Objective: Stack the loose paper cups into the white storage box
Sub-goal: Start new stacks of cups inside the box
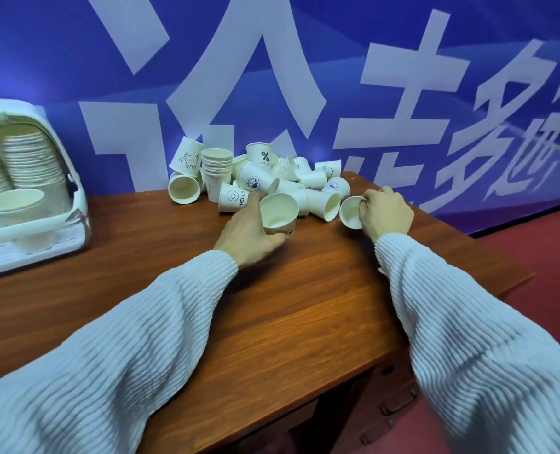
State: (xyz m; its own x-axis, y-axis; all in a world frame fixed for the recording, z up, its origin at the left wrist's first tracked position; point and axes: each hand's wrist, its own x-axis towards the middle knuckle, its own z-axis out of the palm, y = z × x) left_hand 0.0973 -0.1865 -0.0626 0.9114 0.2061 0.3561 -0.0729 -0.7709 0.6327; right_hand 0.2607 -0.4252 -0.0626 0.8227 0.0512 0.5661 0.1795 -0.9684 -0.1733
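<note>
Here both hands are holding one cream paper cup each: the left hand [249, 234] is gripping a cup [278, 213] tilted mouth toward the viewer, the right hand [386, 214] is pinching another [352, 212], mouth facing left. The white plastic storage box [72, 178] is sitting far left on the brown wooden bench [288, 306], nearer the left hand; the loose cup pile [259, 181] is lying just beyond both hands.
</note>
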